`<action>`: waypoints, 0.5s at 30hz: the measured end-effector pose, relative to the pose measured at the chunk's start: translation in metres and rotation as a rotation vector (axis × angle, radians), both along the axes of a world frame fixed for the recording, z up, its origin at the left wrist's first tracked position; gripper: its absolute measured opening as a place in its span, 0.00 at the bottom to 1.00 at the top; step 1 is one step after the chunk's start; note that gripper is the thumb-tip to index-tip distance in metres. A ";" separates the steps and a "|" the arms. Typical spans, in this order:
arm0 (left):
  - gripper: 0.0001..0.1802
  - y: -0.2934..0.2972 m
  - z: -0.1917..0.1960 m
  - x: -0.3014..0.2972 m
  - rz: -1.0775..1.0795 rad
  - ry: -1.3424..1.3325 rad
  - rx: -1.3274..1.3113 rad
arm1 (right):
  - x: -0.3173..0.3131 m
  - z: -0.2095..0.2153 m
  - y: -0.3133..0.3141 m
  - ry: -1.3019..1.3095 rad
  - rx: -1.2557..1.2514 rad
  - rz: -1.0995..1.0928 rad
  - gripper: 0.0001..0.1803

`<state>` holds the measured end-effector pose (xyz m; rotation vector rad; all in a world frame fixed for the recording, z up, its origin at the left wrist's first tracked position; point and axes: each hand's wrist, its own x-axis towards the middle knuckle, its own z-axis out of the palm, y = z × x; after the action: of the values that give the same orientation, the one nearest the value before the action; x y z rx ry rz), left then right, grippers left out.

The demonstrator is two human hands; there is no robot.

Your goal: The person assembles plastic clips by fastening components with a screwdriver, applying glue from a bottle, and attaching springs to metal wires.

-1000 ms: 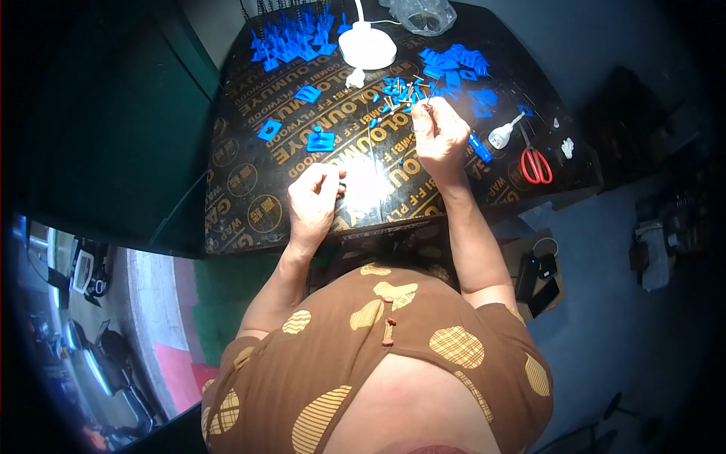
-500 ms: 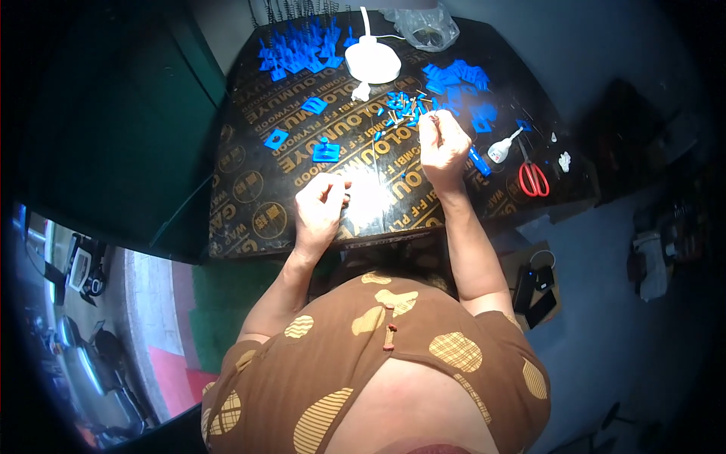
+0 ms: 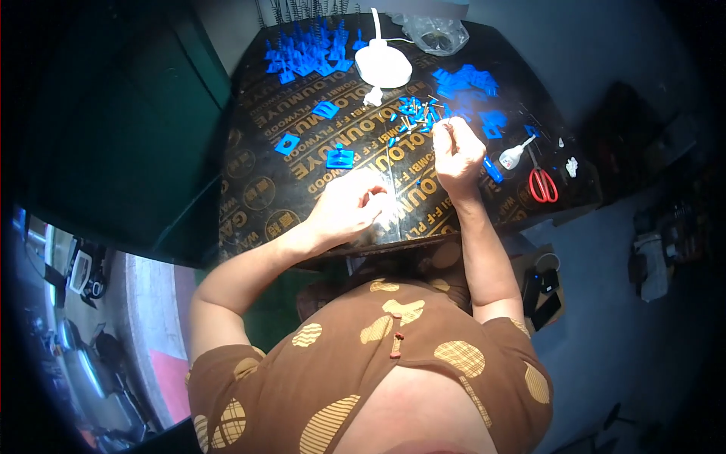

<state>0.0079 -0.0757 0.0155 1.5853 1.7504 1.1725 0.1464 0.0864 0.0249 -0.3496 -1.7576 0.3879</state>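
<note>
Bright lamp light washes over my left hand (image 3: 352, 204), whose fingers are curled together above the near part of the table; anything between them is hidden. My right hand (image 3: 460, 157) is closed in a pinch at the near right edge of a pile of small blue pieces and metal pins (image 3: 414, 115). What its fingertips hold is too small to make out. Beyond my left hand lies a blue square piece with a raised knob (image 3: 340, 157). Two more blue pieces lie farther left, a square with a hole (image 3: 287, 144) and a folded-looking one (image 3: 325, 110).
A white lamp base (image 3: 383, 66) stands at the back of the dark table (image 3: 253, 216), beside blue pieces with upright springs (image 3: 302, 59). Blue plates (image 3: 467, 80) are heaped back right, near a clear plastic bag (image 3: 439, 38). Rightward lie a blue tube (image 3: 492, 170), white bottle (image 3: 512, 157) and red-handled scissors (image 3: 542, 186).
My left hand has moved right, toward my right hand, and its forearm now slants more across. My right hand keeps its pinch by the pile. The whole view has shifted slightly.
</note>
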 end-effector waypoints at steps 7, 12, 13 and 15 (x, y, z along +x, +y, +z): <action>0.09 0.036 -0.017 -0.001 -0.142 0.254 0.062 | -0.003 0.001 -0.001 -0.031 -0.090 0.031 0.08; 0.06 0.038 -0.030 0.002 -0.151 0.270 0.219 | 0.004 0.002 -0.001 -0.097 -0.053 0.005 0.07; 0.07 0.038 -0.031 0.004 -0.136 0.222 0.211 | 0.005 0.003 -0.001 -0.072 -0.048 0.013 0.07; 0.08 0.039 -0.031 0.006 -0.123 0.181 0.201 | 0.005 0.004 -0.001 -0.028 -0.066 0.033 0.07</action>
<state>0.0144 -0.0362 -0.0159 1.9429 1.6585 1.2084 0.1515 0.0855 0.0293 -0.3754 -1.7824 0.4677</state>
